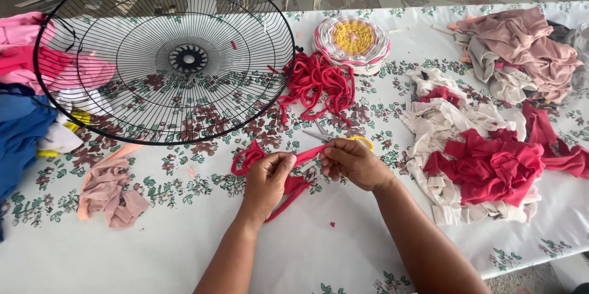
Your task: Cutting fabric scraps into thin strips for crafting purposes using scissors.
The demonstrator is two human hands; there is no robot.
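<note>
My left hand [269, 179] and my right hand [352, 163] both grip a red fabric strip [248, 158] just above the white flowered tablecloth [184, 251]. The strip runs stretched between the two hands, loops out to the left and hangs below my left hand. Yellow-handled scissors [361, 141] lie just behind my right hand, partly hidden by it. A loose heap of red strips [319, 82] lies further back.
A black wire fan guard [165, 55] lies at the back left over pink and blue cloth [18, 122]. A round woven mat [352, 41] sits at the back centre. Cream and red fabric piles [478, 153] lie right, a beige pile [521, 49] at the far right, pink scraps [110, 193] left.
</note>
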